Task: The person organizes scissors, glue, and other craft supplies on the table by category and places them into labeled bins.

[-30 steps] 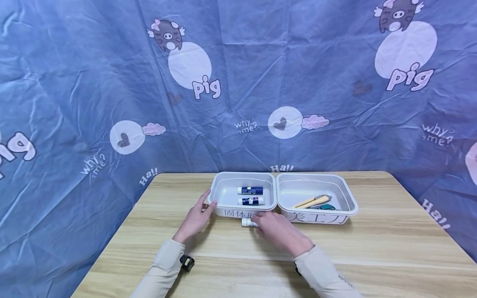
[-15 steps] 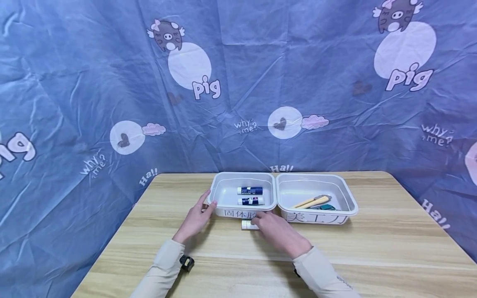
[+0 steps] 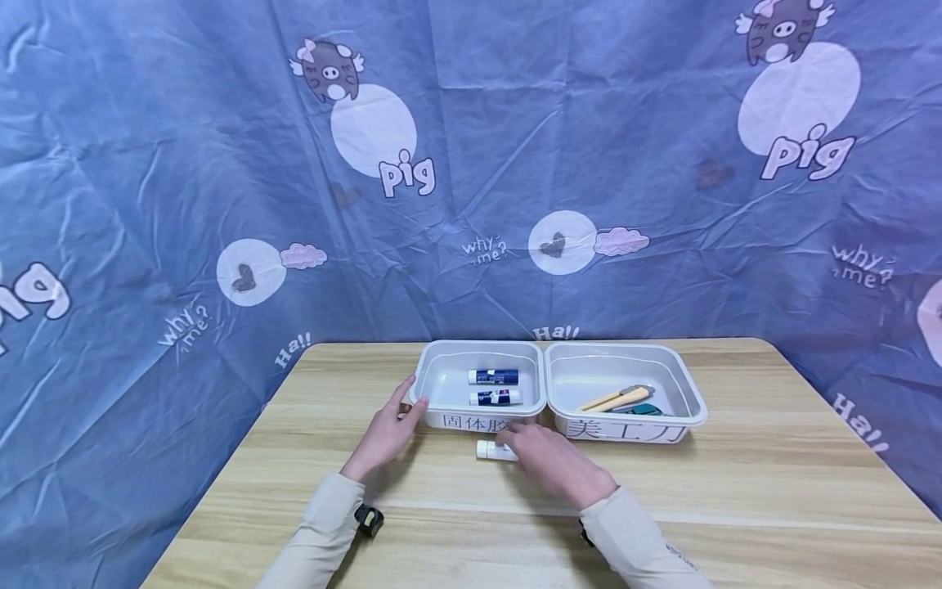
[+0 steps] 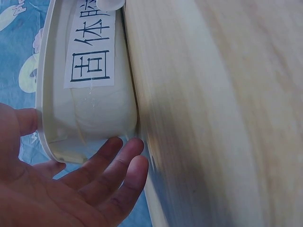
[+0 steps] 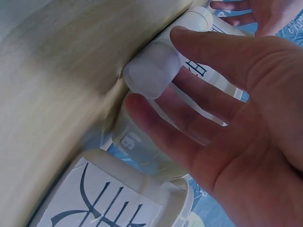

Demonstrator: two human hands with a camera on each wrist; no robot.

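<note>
A white glue stick (image 3: 491, 450) lies on its side on the table in front of the left bin (image 3: 443, 381). My right hand (image 3: 555, 462) pinches it, the thumb on the near side and the fingers on the far side, as the right wrist view shows. Part of the glue stick is hidden by that hand in the head view. My left hand (image 3: 386, 435) touches the left end of this bin, its fingers loosely spread against the wall and its thumb by the rim. Two blue-and-white glue sticks (image 3: 495, 397) lie inside the bin.
Close against the left bin stands a right bin (image 3: 589, 364), holding yellow utility knives (image 3: 616, 399) and a green one (image 3: 645, 409). Both bins carry printed front labels. A blue patterned cloth (image 3: 471, 164) hangs behind the wooden table (image 3: 441, 523).
The white glue stick has shifted slightly toward me, away from the left bin's front wall, with my right hand on it. My left hand and both bins have stayed in place.
</note>
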